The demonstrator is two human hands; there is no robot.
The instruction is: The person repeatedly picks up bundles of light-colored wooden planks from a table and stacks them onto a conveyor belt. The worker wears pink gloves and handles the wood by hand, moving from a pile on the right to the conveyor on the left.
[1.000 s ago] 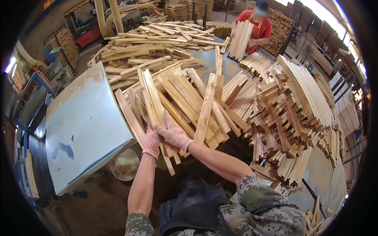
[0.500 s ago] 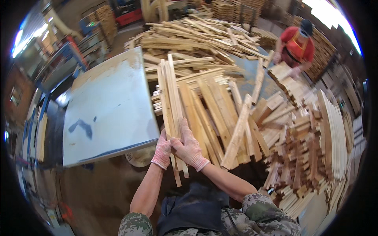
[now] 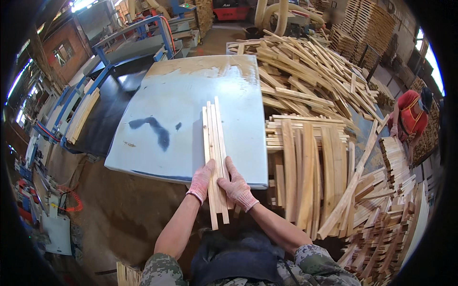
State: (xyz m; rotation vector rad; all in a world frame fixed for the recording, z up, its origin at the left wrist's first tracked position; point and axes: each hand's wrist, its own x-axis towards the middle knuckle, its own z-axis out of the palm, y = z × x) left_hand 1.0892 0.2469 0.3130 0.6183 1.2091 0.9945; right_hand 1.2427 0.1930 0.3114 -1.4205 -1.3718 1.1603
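Observation:
Between my two gloved hands is a small bundle of narrow wooden strips [image 3: 213,138], their ends uneven. My left hand [image 3: 202,180] presses on the bundle's left side, while my right hand [image 3: 236,186] grips it from the right, thumb across the top. The far part of the strips lies over the pale blue tabletop [image 3: 157,102]; their near ends stick out past its front edge toward me. Whether the strips rest on the surface or hang just above it, I cannot tell. Both gloves are whitish pink knit.
Right of the table, long boards [image 3: 305,167] lie on a stack of strips, with a loose heap of wood [image 3: 310,71] behind. Stacked short pieces [image 3: 386,229] fill the lower right. A person in red [image 3: 409,114] works at the far right. A blue-framed machine [image 3: 129,57] stands at left.
My view has swung left. Both hands have carried the strips from beside the board stack to over the blue tabletop, keeping their grip.

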